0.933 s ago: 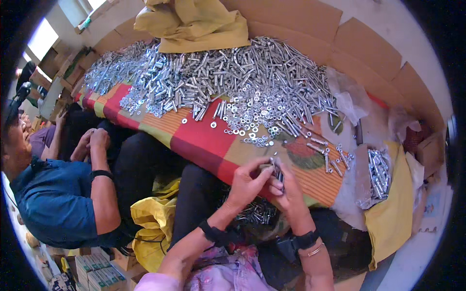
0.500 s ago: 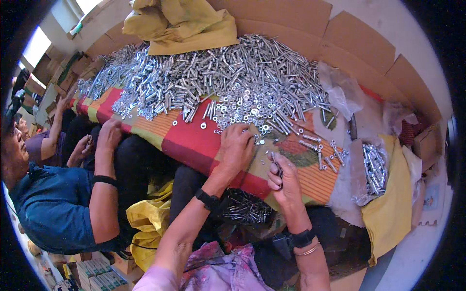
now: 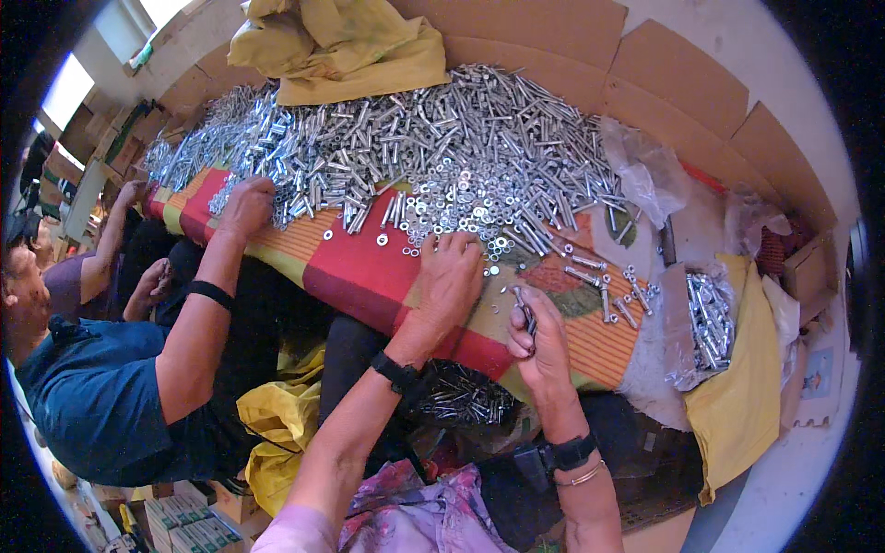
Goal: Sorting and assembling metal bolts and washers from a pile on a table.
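A large heap of silver anchor bolts (image 3: 516, 120) covers the back of a patterned cloth (image 3: 355, 286), with a mound of loose washers (image 3: 461, 198) along its front. At the near edge of those washers is my left hand (image 3: 450, 276), palm down with fingers bent and close together; its fingertips are partly hidden, so what they pinch is unclear. My right hand (image 3: 542, 341) is raised just right of it, closed round a slim metal bolt (image 3: 525, 311) whose end points up. Several bolts with nuts (image 3: 604, 290) lie apart on the cloth to the right.
A box of bolts (image 3: 710, 323) stands at the right beside a yellow cloth (image 3: 742, 396). Below the edge, a dark container (image 3: 466, 392) holds more bolts. Cardboard (image 3: 544, 41) walls the back. At left, a co-worker's hand (image 3: 247, 207) reaches into the heap.
The co-worker's near hand has moved up and right, from the cloth's edge into the heap. My two hands stay almost where they were.
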Demonstrator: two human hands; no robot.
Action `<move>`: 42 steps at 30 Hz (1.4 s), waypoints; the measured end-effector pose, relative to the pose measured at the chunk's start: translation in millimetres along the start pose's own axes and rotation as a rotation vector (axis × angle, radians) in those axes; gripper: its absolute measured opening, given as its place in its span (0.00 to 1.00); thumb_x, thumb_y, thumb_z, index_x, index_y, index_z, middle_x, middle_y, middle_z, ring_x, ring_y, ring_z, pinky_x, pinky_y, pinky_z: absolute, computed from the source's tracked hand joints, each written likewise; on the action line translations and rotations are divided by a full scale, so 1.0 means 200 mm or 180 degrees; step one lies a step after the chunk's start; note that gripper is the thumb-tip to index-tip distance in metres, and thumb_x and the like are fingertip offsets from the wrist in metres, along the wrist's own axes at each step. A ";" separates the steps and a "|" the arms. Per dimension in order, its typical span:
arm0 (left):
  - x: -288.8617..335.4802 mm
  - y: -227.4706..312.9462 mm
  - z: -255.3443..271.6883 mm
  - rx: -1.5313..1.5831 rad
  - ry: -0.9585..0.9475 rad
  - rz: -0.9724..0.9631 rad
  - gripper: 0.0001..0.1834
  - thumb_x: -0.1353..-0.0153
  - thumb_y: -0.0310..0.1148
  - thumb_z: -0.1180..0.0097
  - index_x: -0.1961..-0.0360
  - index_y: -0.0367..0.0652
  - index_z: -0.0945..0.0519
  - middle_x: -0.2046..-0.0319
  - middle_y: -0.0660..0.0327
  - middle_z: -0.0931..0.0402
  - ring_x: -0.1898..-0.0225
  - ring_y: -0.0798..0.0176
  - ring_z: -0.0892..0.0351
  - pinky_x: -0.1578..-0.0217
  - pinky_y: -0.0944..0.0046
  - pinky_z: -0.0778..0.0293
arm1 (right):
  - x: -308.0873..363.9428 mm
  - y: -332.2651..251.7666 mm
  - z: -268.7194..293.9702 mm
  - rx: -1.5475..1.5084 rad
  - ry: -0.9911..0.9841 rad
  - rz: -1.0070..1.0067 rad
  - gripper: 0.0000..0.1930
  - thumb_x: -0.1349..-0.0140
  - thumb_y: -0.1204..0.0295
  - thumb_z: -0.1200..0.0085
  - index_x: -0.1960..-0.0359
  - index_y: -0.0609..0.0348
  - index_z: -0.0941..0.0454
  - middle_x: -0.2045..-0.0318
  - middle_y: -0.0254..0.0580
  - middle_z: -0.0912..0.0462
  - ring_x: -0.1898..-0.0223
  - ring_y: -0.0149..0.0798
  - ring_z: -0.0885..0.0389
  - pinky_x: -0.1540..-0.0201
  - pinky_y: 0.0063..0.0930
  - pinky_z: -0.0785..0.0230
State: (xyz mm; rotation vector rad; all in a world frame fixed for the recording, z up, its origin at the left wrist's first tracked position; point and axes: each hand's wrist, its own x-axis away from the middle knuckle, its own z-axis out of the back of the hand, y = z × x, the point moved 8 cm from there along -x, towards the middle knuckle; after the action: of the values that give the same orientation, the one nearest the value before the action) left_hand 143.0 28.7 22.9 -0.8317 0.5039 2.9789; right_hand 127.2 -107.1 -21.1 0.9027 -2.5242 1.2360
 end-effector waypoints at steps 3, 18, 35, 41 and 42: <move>-0.01 0.00 0.04 0.0107 0.0172 0.0100 0.06 0.51 0.31 0.46 0.72 0.43 0.24 0.61 0.60 0.26 0.57 0.55 0.30 0.54 0.54 0.39 | 0.00 0.00 0.00 0.0039 -0.0009 -0.0021 0.09 0.43 0.66 0.49 0.64 0.54 0.28 0.83 0.28 0.33 0.90 0.18 0.46 0.90 0.11 0.56; 0.19 0.27 0.23 0.0663 0.0226 -0.0265 0.07 0.54 0.24 0.44 0.71 0.41 0.26 0.65 0.59 0.26 0.62 0.55 0.28 0.57 0.58 0.35 | -0.01 0.00 -0.03 0.0989 0.0207 0.0230 0.07 0.42 0.66 0.49 0.68 0.55 0.26 0.86 0.26 0.34 0.91 0.18 0.43 0.92 0.13 0.54; 0.01 0.06 0.01 0.0027 0.0223 -0.0007 0.05 0.53 0.28 0.48 0.72 0.42 0.26 0.66 0.61 0.29 0.60 0.58 0.31 0.55 0.55 0.41 | -0.02 -0.01 0.01 0.0288 0.0346 0.0192 0.07 0.46 0.65 0.47 0.71 0.53 0.27 0.87 0.26 0.36 0.92 0.19 0.46 0.92 0.13 0.56; 0.00 0.07 0.02 -0.0002 0.0258 -0.0125 0.04 0.52 0.29 0.49 0.73 0.42 0.26 0.69 0.61 0.29 0.63 0.58 0.31 0.56 0.52 0.41 | -0.01 -0.02 0.01 0.0179 0.0340 0.0202 0.08 0.45 0.65 0.48 0.66 0.53 0.28 0.85 0.26 0.35 0.90 0.19 0.45 0.92 0.12 0.56; -0.01 0.07 0.01 -0.0011 0.0266 -0.0119 0.04 0.52 0.29 0.49 0.73 0.42 0.26 0.69 0.61 0.29 0.63 0.58 0.31 0.56 0.52 0.41 | -0.01 -0.02 0.00 0.0166 0.0267 0.0217 0.09 0.44 0.66 0.48 0.64 0.53 0.28 0.85 0.26 0.34 0.90 0.18 0.45 0.92 0.12 0.56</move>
State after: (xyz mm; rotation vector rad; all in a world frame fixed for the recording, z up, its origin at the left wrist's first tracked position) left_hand 142.6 17.0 30.4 -0.9582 0.4801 2.9221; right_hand 132.1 -108.7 -19.9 0.7645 -2.4869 1.3366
